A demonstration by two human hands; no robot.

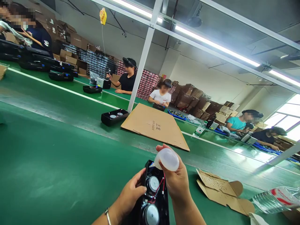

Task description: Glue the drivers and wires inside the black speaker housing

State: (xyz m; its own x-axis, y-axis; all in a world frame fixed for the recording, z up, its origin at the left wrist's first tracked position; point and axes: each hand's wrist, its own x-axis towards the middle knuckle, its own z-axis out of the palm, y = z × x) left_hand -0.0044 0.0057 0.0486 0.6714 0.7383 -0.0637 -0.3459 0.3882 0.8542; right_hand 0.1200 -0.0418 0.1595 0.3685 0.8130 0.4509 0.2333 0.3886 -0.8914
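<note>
My left hand (130,195), with a thin bracelet at the wrist, grips the edge of a black speaker housing (161,200) lying open on the green belt. Two round speaker drivers sit inside it, the upper one (153,184) and the lower one (151,215). Red and white wires (159,187) run between them. My right hand (175,178) holds a translucent white plastic dome (167,159) between fingers and thumb, just above the housing. The lower end of the housing runs out of view.
Flattened cardboard (152,125) lies on the green assembly belt (58,162) ahead. Torn cardboard pieces (222,192) and a crushed plastic bottle (274,198) lie to my right. Further black housings (114,117) sit along the line, with several co-workers beyond a white post (142,56).
</note>
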